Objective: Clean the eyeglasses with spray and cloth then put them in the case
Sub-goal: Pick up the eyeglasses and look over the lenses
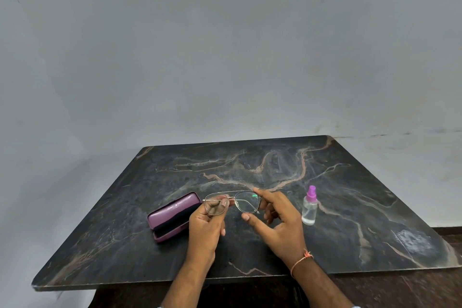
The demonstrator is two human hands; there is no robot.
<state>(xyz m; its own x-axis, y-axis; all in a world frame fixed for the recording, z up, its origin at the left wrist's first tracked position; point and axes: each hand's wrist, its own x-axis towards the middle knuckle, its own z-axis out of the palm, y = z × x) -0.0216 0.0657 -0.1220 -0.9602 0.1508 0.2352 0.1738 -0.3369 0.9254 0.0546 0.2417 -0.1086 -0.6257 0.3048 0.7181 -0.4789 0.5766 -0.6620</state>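
The left hand (207,217) pinches the eyeglasses (231,204); the right hand (277,217) touches them, fingers relaxed. Spray bottle (310,207) untouched, case (172,217) open, cloth possibly inside; cleaning apparently unstarted.

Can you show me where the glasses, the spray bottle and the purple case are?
glasses (246,201): head view, on the lens nearer the right hand.
spray bottle (309,212): head view, on its clear body.
purple case (172,209): head view, on its open lid.

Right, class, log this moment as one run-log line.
left hand: pinches metal-framed eyeglasses | right hand: fingertips at other lens | purple case: open | clear purple-capped spray bottle: upright, untouched
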